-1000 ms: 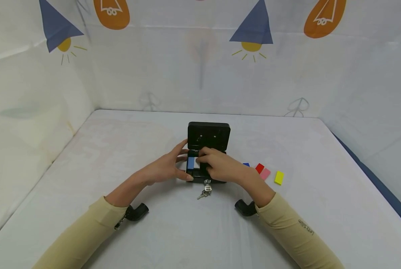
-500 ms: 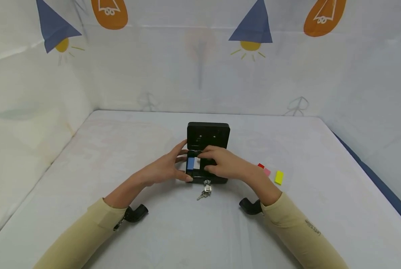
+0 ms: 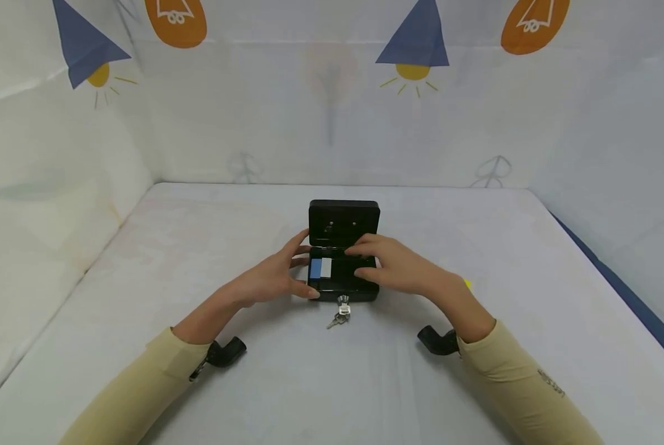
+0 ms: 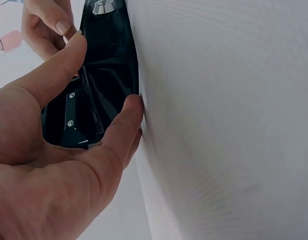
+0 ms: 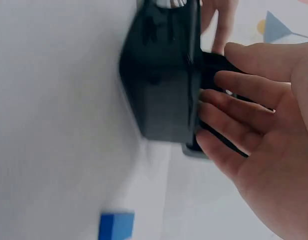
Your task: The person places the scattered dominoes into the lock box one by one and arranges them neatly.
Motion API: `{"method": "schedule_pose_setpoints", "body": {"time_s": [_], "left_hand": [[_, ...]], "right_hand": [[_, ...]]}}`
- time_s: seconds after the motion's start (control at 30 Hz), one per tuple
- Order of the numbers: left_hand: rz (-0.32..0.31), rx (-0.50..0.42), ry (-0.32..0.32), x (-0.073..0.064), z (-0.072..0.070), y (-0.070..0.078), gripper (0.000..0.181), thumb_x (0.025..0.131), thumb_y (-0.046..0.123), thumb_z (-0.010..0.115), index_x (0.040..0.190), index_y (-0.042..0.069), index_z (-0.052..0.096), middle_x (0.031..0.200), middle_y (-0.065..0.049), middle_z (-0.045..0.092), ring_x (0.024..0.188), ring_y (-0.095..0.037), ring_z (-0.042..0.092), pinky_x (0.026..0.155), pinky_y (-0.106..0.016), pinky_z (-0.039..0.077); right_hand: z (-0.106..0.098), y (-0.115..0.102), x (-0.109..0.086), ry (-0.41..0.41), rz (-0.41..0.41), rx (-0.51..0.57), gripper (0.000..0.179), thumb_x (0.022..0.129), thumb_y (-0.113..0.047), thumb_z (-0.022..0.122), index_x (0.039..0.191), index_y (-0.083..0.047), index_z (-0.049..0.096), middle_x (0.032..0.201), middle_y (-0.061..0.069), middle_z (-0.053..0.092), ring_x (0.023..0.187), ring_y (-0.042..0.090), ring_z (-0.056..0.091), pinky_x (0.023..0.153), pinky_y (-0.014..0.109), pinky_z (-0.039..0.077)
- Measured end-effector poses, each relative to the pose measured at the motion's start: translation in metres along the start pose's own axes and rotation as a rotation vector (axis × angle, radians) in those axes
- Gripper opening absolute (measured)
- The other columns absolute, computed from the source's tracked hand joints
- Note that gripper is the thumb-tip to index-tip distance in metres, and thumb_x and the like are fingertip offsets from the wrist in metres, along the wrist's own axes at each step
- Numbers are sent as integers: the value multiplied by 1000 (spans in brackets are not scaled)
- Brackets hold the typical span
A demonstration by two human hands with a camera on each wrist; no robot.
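we see the left hand (image 3: pixel 273 278) gripping the black lockbox (image 3: pixel 360 296), a light-blue block (image 3: pixel 315 269) and white block (image 3: pixel 326 267) side by side inside. the right hand (image 3: pixel 401 266), loose and holding nothing, has drawn rightward; we judge the white block placed. only the right-wrist view shows us a deep-blue block (image 5: pixel 122 225) outside.

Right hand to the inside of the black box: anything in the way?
Nothing visible. The lid of the black box stands open at the back, and the right hand has its fingers over the right part of the opening. The blue block and white block sit to their left.
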State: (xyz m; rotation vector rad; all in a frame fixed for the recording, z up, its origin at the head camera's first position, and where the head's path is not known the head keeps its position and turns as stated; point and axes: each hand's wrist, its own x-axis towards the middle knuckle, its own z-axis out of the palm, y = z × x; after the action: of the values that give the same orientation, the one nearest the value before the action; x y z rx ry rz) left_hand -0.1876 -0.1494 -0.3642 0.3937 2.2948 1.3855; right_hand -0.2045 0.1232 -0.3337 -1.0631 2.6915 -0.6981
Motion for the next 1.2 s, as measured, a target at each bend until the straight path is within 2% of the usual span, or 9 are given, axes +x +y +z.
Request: {"method": "schedule_pose_setpoints", "body": {"time_s": [0.27, 0.53, 0.83, 0.97, 1.2], "left_hand": [[3, -2, -10, -2, -1, 1, 123, 77, 26, 87, 157, 43, -5, 166, -1, 20, 153, -29, 24, 117, -62, 26], [3, -4, -2, -1, -1, -1, 124, 76, 26, 88, 156, 47, -4, 165, 1, 21, 153, -27, 24, 117, -60, 28], [6, -16, -12, -3, -1, 2, 124, 77, 25, 87, 156, 45, -5, 166, 0, 21, 153, -28, 24, 117, -59, 28], [4, -14, -7, -3, -1, 1, 124, 76, 25, 88, 157, 44, -5, 165, -1, 21, 153, -28, 25, 117, -60, 27], [17, -14, -6, -2, -1, 0, 124, 77, 24, 87, 157, 44, -5, 165, -1, 22, 153, -27, 26, 118, -58, 28]], "right_hand": [[-15, 10, -18, 60, 39, 17, 42, 94, -20, 67, 135, -12, 61, 132, 5, 60, 119, 26, 59, 98, 51, 49], [-24, 29, -27, 125, 34, 51, 32, 92, -15, 70, 123, -10, 67, 121, 7, 66, 112, 29, 61, 96, 52, 49], [-31, 44, -36, 69, 156, 32, 31, 91, -10, 68, 122, -6, 67, 124, 9, 65, 121, 32, 57, 102, 56, 46], [-32, 48, -37, 41, 180, 20, 34, 89, -7, 69, 123, -6, 67, 124, 11, 65, 121, 33, 57, 102, 57, 46], [-31, 51, -37, -25, 259, 2, 38, 88, -11, 70, 126, -9, 67, 124, 9, 65, 120, 31, 56, 101, 56, 47]]}}
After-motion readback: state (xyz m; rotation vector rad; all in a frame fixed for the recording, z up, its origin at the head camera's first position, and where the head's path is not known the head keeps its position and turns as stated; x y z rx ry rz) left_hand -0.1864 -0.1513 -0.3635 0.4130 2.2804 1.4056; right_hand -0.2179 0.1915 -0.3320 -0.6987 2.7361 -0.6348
